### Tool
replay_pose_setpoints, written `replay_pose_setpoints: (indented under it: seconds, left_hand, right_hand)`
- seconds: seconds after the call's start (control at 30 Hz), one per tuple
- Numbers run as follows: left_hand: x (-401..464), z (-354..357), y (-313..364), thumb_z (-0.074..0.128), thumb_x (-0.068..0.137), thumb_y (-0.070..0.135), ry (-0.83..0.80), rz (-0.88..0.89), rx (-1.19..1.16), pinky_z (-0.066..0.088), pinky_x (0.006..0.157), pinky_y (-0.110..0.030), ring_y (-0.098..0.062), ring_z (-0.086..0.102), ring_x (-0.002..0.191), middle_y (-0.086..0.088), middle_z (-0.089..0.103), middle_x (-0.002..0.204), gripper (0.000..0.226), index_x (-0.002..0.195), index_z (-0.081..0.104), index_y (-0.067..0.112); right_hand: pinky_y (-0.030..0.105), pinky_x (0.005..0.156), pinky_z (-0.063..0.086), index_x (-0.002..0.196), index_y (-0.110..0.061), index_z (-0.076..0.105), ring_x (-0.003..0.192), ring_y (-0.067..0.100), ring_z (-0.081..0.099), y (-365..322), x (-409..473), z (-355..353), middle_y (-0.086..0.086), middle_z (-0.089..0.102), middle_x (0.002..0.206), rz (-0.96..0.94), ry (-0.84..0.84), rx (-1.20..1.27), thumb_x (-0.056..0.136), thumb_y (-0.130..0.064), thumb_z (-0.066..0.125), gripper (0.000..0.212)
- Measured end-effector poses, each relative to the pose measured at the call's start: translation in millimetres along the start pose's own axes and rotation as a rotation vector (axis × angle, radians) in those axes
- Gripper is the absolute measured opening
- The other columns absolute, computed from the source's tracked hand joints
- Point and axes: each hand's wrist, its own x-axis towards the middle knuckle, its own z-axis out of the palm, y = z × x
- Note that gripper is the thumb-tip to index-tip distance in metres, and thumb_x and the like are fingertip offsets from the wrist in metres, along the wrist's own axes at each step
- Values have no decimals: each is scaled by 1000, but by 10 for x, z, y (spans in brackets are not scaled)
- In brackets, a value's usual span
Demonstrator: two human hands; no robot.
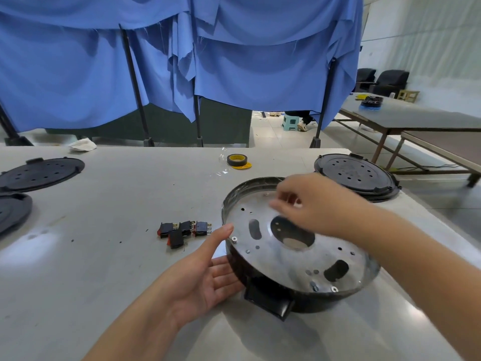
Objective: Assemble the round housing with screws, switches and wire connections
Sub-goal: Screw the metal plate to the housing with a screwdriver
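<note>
Grey table [104,204] bears round housing [299,303], screws [234,239] seated inside.

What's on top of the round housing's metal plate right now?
Screws sit near the metal plate's rim. The right hand hovers over its far side, hiding that part.

Bright, even overhead light. Soft glare patches on the counter [109,204] and the housing's metal plate [299,259]. Faint shadows under both forearms. Right hand [312,207] motion-blurred at the fingers. Wide-angle bending at the frame edges.
</note>
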Motion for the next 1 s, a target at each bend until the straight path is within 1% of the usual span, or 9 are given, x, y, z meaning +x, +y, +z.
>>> replay_pose_setpoints:
  seconds: [0.17,0.27,0.33,0.4,0.5,0.63,0.7,0.83,1.0]
  left_hand:
    - [-2,-2,16,83,50,46,7,11,-13,60,62,-32,-28,72,78,-17,71,93,81,109,63,-6]
    - [-7,-13,32,82,51,46,11,12,-9,62,65,-34,-27,72,73,-17,71,89,79,108,63,-5]
    - [-12,-30,51,82,52,47,20,8,-3,62,66,-35,-27,71,71,-16,70,88,79,109,62,-4]
    - [-24,-56,84,81,52,50,30,8,6,60,56,-33,-25,71,66,-14,70,83,78,106,62,-3]
    - [-28,-114,135,81,52,55,51,19,21,59,56,-30,-24,69,67,-13,68,84,80,106,63,-1]
    - [-9,-164,154,78,50,60,77,38,50,61,64,-32,-25,66,80,-13,67,95,89,113,63,-1]
    - [-7,-167,160,78,52,60,77,45,55,61,63,-33,-26,70,78,-15,69,96,91,116,63,-4]
    - [-4,-173,170,78,52,59,74,45,47,61,61,-33,-26,72,75,-16,70,97,92,117,62,-5]
    - [-8,-162,157,81,53,52,28,5,30,58,53,-30,-25,70,63,-15,70,81,80,105,63,-5]
  right_hand:
    - [34,73,51,91,-22,63,79,13,60,676,-105,-275,-4,64,85,308,147,29,95,-47,43,32]
    - [40,76,53,98,-11,59,78,21,62,1058,-188,-243,4,65,83,529,246,217,100,-37,37,34]
    - [41,75,55,101,-4,59,78,23,63,1268,-260,-136,9,65,85,643,194,259,100,-26,42,28]
    - [33,68,55,102,-2,60,78,23,63,1385,-328,8,11,65,88,719,21,262,96,-19,51,20]
    - [25,57,53,95,-7,64,72,18,64,1399,-361,153,10,68,86,789,-143,322,92,-23,60,17]
    - [27,59,57,96,-12,62,78,20,66,1386,-297,183,10,68,91,799,-144,380,92,-18,61,7]
    - [27,59,57,98,-12,62,82,21,67,1373,-270,188,10,68,94,790,-157,386,92,-18,59,10]
    - [22,51,54,88,-18,59,77,19,66,1319,-248,230,7,65,89,768,-192,320,84,-21,69,11]
    - [26,53,56,98,-6,65,77,22,67,1298,-252,201,11,65,90,827,-139,296,88,-16,64,14]
